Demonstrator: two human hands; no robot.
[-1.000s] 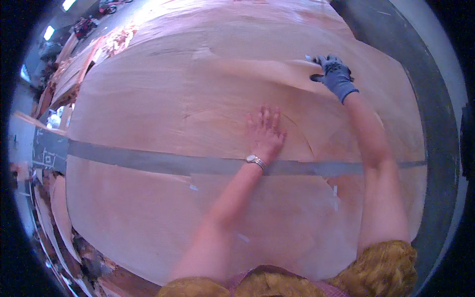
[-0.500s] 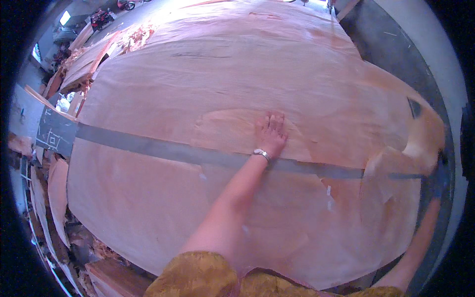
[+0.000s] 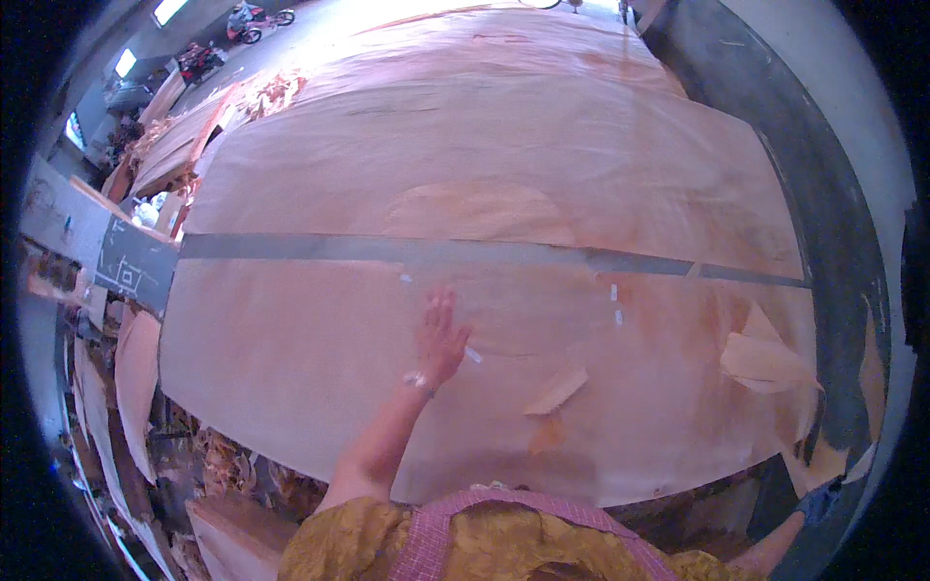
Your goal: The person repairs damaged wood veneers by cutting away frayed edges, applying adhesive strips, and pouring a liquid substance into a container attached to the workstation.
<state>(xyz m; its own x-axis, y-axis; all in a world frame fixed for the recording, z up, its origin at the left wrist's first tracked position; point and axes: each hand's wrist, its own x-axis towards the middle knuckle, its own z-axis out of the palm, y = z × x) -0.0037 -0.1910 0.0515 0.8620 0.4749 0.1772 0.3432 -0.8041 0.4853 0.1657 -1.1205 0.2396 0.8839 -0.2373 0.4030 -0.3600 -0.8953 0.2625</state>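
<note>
My bare left hand (image 3: 443,339), a bracelet at its wrist, rests on the near sheet of thin wood veneer (image 3: 281,329) with its fingers stretched out. Beside it is a short strip of white tape (image 3: 474,354). At the lower right, off the sheet's edge, is my right hand (image 3: 820,504) in a blue glove. A torn veneer scrap (image 3: 819,470) lies against it; whether the fingers grip this scrap is unclear. A grey gap (image 3: 320,248) separates the near sheet from the far veneer sheet (image 3: 465,155).
Loose veneer pieces lie on the near sheet, one folded at the right (image 3: 765,360) and one small in the middle (image 3: 559,391). Marked dark board (image 3: 136,259) stands at the left, above stacked veneer offcuts (image 3: 139,387). A grey wall ledge (image 3: 833,223) runs along the right; a motorbike (image 3: 257,21) stands far off.
My left hand has drawn back from the far sheet onto the near one. My right hand has moved down and nearer; the large torn piece at the right has come off the far sheet.
</note>
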